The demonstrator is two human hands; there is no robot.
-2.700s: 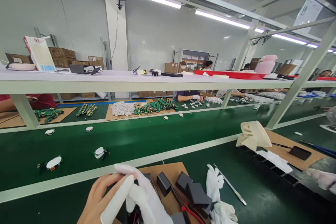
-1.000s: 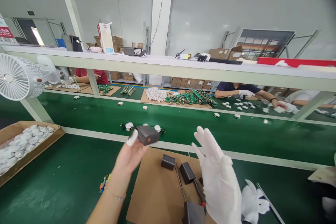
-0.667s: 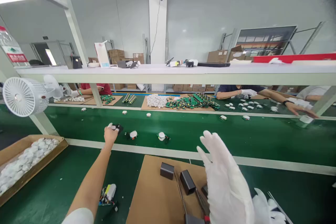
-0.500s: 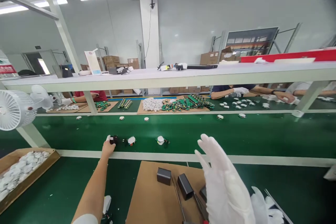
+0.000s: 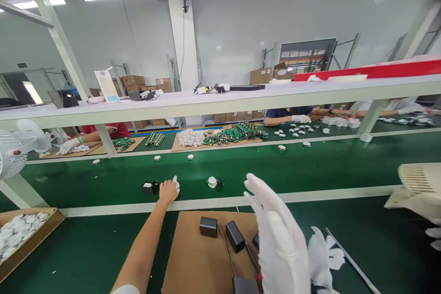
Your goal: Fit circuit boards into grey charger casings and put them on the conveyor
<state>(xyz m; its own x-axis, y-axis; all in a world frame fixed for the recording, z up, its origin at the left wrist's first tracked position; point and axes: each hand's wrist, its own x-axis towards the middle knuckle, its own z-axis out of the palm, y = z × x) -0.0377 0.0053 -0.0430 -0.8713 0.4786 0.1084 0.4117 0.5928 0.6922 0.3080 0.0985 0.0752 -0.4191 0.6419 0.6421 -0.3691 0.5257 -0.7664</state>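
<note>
My left hand (image 5: 168, 191), with a white covering on one finger, reaches out to the green belt. Its curled fingers close over a white round part (image 5: 178, 187), mostly hidden under them. Just left of the hand sits a small black box (image 5: 150, 187) with a white top. Farther right lies another white round part on a small circuit board (image 5: 212, 182) with dark wires. My right hand (image 5: 280, 234), in a white glove, is raised upright above the cardboard, fingers stretched out and nothing in it.
Black blocks (image 5: 208, 227) and thin metal rods rest on a cardboard sheet (image 5: 188, 262). A carton of white parts (image 5: 24, 234) stands at left, a beige fan (image 5: 418, 188) at right. Across the belt, co-workers' gloved hands (image 5: 301, 119) work beside piles of green boards (image 5: 237, 134).
My left hand has let go of the black box and moved right onto the white round part. My right hand stays raised and open. The view has shifted to the right.
</note>
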